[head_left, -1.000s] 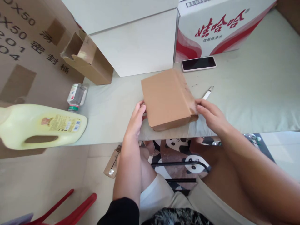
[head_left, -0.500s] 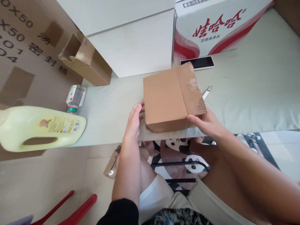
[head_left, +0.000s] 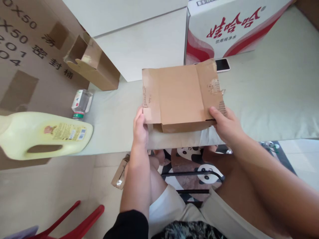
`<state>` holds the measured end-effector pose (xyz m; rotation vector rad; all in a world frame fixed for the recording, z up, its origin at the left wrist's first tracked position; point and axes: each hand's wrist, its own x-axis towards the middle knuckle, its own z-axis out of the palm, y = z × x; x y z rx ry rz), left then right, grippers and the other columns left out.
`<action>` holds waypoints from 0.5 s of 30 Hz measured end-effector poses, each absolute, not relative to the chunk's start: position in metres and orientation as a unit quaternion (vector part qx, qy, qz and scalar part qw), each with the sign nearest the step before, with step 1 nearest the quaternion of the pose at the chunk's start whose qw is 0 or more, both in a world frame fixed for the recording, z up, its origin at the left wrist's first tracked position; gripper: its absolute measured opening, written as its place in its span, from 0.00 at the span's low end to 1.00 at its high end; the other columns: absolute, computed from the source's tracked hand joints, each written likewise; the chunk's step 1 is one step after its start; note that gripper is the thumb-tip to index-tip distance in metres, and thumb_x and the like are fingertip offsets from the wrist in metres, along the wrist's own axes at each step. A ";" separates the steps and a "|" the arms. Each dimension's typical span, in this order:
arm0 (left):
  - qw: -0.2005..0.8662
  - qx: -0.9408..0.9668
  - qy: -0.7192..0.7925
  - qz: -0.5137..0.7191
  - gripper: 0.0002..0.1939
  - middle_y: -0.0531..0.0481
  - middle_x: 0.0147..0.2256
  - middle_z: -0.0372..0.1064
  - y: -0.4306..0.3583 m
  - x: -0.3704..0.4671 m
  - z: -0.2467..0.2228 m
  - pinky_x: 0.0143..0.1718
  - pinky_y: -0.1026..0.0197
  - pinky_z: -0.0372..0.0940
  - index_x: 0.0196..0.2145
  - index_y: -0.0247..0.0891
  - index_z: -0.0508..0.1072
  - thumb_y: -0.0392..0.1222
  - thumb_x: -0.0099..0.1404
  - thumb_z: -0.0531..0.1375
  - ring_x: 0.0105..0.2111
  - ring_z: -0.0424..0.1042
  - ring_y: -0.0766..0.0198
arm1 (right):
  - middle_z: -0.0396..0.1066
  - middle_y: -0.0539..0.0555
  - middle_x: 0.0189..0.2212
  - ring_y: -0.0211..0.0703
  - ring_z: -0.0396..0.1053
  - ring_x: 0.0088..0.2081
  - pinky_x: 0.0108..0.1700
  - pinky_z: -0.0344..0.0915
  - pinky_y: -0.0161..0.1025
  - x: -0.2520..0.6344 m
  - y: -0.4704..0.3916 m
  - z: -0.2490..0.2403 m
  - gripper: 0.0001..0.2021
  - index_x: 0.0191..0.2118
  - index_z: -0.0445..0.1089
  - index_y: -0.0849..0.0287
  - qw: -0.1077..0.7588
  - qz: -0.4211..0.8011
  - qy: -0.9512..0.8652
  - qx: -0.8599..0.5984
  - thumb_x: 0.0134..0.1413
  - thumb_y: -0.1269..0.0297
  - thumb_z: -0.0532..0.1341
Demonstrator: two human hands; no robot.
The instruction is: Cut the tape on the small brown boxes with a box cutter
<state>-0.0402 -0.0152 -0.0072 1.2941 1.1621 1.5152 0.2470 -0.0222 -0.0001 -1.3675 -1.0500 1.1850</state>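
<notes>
A brown cardboard box (head_left: 180, 94) is between my hands, over the cloth-covered surface near its front edge. Its end flaps stick out to the left and right, and their outer edges are torn. My left hand (head_left: 141, 127) grips the left flap at its near corner, the fingers partly hidden. On the other side my right hand (head_left: 225, 122) pinches the right flap, thumb on top and fingers beneath. Just past the right flap, a small tip of the cutter knife (head_left: 223, 91) shows; the flap covers the rest.
Behind the box lie a phone (head_left: 222, 65), partly covered, and a red-and-white carton (head_left: 224, 33). A white box (head_left: 149, 46) stands at the back. To the left are an opened small carton (head_left: 99, 69), a clear bottle (head_left: 82, 101) and a yellow jug (head_left: 50, 132).
The left flap of the box has come out flat, and my left hand has moved from the box's side onto it. The box now covers more of the phone and knife.
</notes>
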 end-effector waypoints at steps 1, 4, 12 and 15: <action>0.423 0.513 0.442 0.603 0.33 0.42 0.57 0.74 -0.016 -0.039 -0.006 0.67 0.45 0.59 0.53 0.42 0.77 0.69 0.65 0.55 0.64 0.66 0.45 | 0.78 0.53 0.43 0.56 0.75 0.53 0.54 0.74 0.54 0.246 -0.022 0.001 0.20 0.46 0.76 0.50 0.502 0.486 -0.430 -0.572 0.55 0.42 0.66; 0.466 0.546 0.436 0.542 0.37 0.41 0.55 0.76 -0.020 -0.035 -0.009 0.68 0.45 0.57 0.53 0.42 0.77 0.74 0.62 0.55 0.66 0.65 0.44 | 0.78 0.53 0.42 0.58 0.75 0.53 0.54 0.74 0.55 0.245 -0.023 0.003 0.19 0.46 0.76 0.49 0.510 0.489 -0.409 -0.577 0.54 0.43 0.67; 0.531 0.361 0.484 0.594 0.29 0.39 0.36 0.80 -0.026 -0.035 -0.007 0.43 0.50 0.75 0.43 0.38 0.79 0.67 0.65 0.58 0.47 0.80 0.44 | 0.77 0.54 0.48 0.57 0.74 0.54 0.47 0.76 0.51 0.250 -0.021 0.001 0.21 0.49 0.75 0.49 0.525 0.483 -0.391 -0.582 0.54 0.43 0.66; 0.603 0.254 0.478 0.585 0.25 0.44 0.23 0.73 -0.031 -0.034 0.008 0.20 0.60 0.67 0.34 0.36 0.78 0.59 0.70 0.53 0.24 0.77 0.55 | 0.77 0.53 0.48 0.56 0.74 0.55 0.52 0.74 0.52 0.251 -0.020 0.000 0.19 0.46 0.75 0.49 0.537 0.486 -0.378 -0.577 0.53 0.45 0.68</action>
